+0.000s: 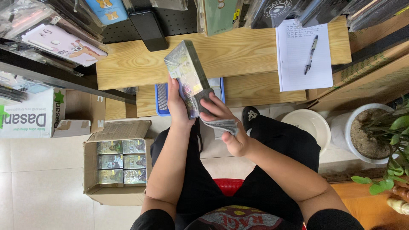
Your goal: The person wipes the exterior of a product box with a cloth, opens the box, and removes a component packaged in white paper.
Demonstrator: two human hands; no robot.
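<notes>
Shiny boxed product, a flat rectangular pack with a glossy, reflective wrapper, was held up on edge in front of the wooden shelf, tilted so its broad face turned toward the wearer. The left hand gripped it from below and behind, fingers curled firmly round the lower end, apparently to steady it while the other hand worked on its surface. The right hand was closed on a grey cloth, part of it bunched in the palm and the fingertips pressing a fold against the lower corner of the box; it looked like a wiping hold, though that is a judgement.

Just below the shelf's front edge, behind the box, sat a blue basket, mostly hidden. On the right end of the shelf lay a sheet of lined paper with a pen across it, within easy reach for noting. Left of the shelf and lower, on the tiled floor, an open cardboard carton held similar shiny packs in neat rows, close to the person's left knee. Right of the shelf stood a white pot with a green plant, and a white bowl beside it.
</notes>
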